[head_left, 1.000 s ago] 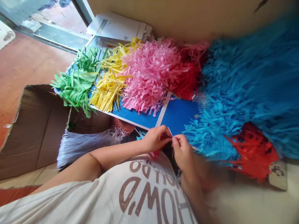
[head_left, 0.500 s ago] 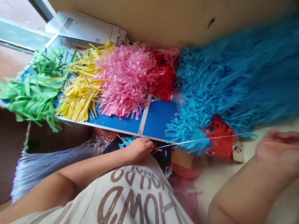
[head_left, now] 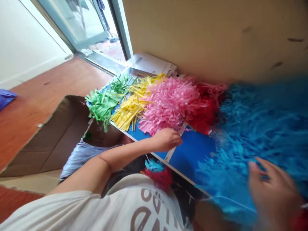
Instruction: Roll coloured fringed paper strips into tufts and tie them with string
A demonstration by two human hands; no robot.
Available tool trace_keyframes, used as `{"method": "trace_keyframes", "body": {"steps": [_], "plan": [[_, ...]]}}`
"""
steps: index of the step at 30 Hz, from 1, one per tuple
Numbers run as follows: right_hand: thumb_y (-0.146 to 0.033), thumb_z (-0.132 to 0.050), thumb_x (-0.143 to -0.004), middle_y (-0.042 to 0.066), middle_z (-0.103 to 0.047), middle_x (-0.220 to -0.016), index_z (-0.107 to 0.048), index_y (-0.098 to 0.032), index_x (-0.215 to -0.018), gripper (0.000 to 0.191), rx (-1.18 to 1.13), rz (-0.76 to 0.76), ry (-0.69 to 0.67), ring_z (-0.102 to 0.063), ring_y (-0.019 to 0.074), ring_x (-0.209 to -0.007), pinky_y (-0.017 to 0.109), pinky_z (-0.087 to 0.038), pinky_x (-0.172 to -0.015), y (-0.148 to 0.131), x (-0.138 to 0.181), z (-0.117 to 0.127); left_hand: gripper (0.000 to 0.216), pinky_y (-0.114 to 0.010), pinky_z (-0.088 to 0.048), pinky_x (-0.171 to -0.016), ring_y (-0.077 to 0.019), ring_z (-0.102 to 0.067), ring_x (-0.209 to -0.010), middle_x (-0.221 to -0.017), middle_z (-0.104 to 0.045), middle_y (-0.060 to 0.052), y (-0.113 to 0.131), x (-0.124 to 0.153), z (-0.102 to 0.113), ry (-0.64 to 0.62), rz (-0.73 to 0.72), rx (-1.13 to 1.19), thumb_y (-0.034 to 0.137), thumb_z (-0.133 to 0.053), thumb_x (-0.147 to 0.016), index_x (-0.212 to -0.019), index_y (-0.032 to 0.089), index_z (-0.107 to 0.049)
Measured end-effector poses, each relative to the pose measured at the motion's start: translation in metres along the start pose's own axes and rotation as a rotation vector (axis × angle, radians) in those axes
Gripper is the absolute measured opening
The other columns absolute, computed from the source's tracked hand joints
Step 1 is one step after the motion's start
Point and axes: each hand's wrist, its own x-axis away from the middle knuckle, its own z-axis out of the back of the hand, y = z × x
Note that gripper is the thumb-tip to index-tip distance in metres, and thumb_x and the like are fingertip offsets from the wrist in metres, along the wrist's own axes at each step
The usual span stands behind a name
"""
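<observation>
My left hand (head_left: 167, 140) is closed above the blue table (head_left: 192, 155), in front of the pink paper fringe (head_left: 168, 102). Whatever its fingers may hold is hidden. At the right, my right hand (head_left: 274, 187) is blurred over the big pile of blue paper fringe (head_left: 264, 128), its thumb and fingers apart. A thin white string (head_left: 233, 202) runs across the blue strips towards the right wrist. Red and light-blue tassels (head_left: 160, 175) hang between my body and the table edge.
Green fringe (head_left: 103, 104), yellow fringe (head_left: 131, 109) and red fringe (head_left: 204, 117) lie along the table. Papers (head_left: 154, 65) are stacked by the wall. An open cardboard box (head_left: 53, 138) and a bundle of pale strings (head_left: 81, 157) stand at the left, near a doorway.
My left hand has risen from the string at the table edge to above the tabletop. My right hand has come over the blue fringe. The view has swung left, showing the box and doorway.
</observation>
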Motion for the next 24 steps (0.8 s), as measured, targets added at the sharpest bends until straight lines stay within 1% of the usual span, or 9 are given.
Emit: {"method": "trace_keyframes", "body": {"steps": [1, 4, 9, 12, 15, 18, 20, 22, 24], "plan": [[-0.038, -0.059, -0.092, 0.011, -0.074, -0.104, -0.073, -0.019, -0.108, 0.028, -0.1, 0.078, -0.095, -0.069, 0.0242, -0.075, 0.037, -0.052, -0.062, -0.025, -0.008, -0.011, 0.027, -0.03, -0.05, -0.083, -0.019, -0.066, -0.093, -0.102, -0.073, -0.009, -0.017, -0.014, 0.014, 0.049, 0.066, -0.083, 0.026, -0.045, -0.099, -0.104, 0.019, -0.071], [-0.034, -0.054, -0.096, 0.01, -0.073, -0.106, -0.072, -0.017, -0.105, 0.026, -0.324, 0.26, -0.178, -0.07, 0.023, -0.093, 0.036, -0.056, -0.084, -0.091, -0.029, -0.05, 0.025, -0.038, -0.047, -0.092, -0.0242, -0.063, -0.106, -0.112, -0.071, -0.011, -0.06, -0.047, 0.043, 0.114, 0.236, -0.327, 0.023, -0.05, -0.095, -0.11, 0.019, -0.07], [-0.033, -0.055, -0.096, 0.01, -0.073, -0.108, -0.071, -0.017, -0.105, 0.024, -0.473, 0.313, -0.289, -0.069, 0.0229, -0.097, 0.039, -0.056, -0.089, -0.141, -0.048, -0.101, 0.03, -0.048, -0.039, -0.102, -0.0295, -0.053, -0.12, -0.13, -0.063, -0.011, -0.098, -0.056, 0.06, 0.135, 0.341, -0.531, 0.021, -0.061, -0.086, -0.114, 0.023, -0.071], [-0.03, -0.054, -0.096, 0.01, -0.074, -0.105, -0.071, -0.018, -0.105, 0.023, -0.565, 0.318, -0.311, -0.069, 0.0233, -0.098, 0.04, -0.056, -0.091, -0.165, -0.061, -0.116, 0.023, -0.049, -0.037, -0.101, -0.0291, -0.053, -0.116, -0.12, -0.066, -0.008, -0.107, -0.057, 0.067, 0.2, 0.381, -0.51, 0.026, -0.061, -0.087, -0.106, 0.025, -0.074], [-0.029, -0.053, -0.096, 0.012, -0.072, -0.113, -0.068, -0.018, -0.117, 0.028, -0.648, 0.318, -0.302, -0.067, 0.025, -0.106, 0.043, -0.053, -0.097, -0.195, -0.079, -0.132, 0.017, -0.05, -0.034, -0.102, -0.03, -0.051, -0.118, -0.117, -0.066, -0.007, -0.113, -0.07, 0.084, 0.345, 0.386, -0.518, 0.028, -0.059, -0.088, -0.092, 0.024, -0.075], [-0.03, -0.055, -0.093, 0.016, -0.063, -0.132, -0.054, -0.014, -0.137, 0.046, -0.657, 0.316, -0.317, -0.058, 0.0289, -0.125, 0.048, -0.048, -0.107, -0.219, -0.094, -0.154, 0.015, -0.051, -0.033, -0.103, -0.0303, -0.049, -0.119, -0.117, -0.064, -0.008, -0.118, -0.09, 0.118, 0.514, 0.377, -0.523, 0.025, -0.058, -0.089, -0.089, 0.023, -0.073], [-0.029, -0.06, -0.09, 0.021, -0.058, -0.138, -0.052, -0.009, -0.138, 0.053, -0.62, 0.318, -0.357, -0.053, 0.0328, -0.13, 0.052, -0.045, -0.109, -0.229, -0.101, -0.165, 0.015, -0.049, -0.034, -0.102, -0.0293, -0.05, -0.116, -0.112, -0.063, -0.008, -0.118, -0.101, 0.146, 0.609, 0.385, -0.506, 0.023, -0.056, -0.09, -0.093, 0.021, -0.07], [-0.028, -0.061, -0.088, 0.022, -0.06, -0.134, -0.057, -0.008, -0.132, 0.048, -0.605, 0.305, -0.374, -0.055, 0.034, -0.127, 0.052, -0.046, -0.107, -0.234, -0.103, -0.166, 0.016, -0.046, -0.037, -0.099, -0.0273, -0.053, -0.112, -0.107, -0.062, -0.008, -0.11, -0.106, 0.17, 0.701, 0.371, -0.5, 0.021, -0.053, -0.092, -0.098, 0.019, -0.067], [-0.028, -0.057, -0.091, 0.018, -0.065, -0.127, -0.061, -0.011, -0.125, 0.038, -0.649, 0.258, -0.306, -0.06, 0.0306, -0.119, 0.049, -0.048, -0.104, -0.238, -0.102, -0.155, 0.017, -0.043, -0.04, -0.097, -0.0244, -0.057, -0.106, -0.103, -0.064, -0.008, -0.092, -0.106, 0.18, 0.744, 0.305, -0.527, 0.021, -0.05, -0.094, -0.1, 0.018, -0.065]]}}
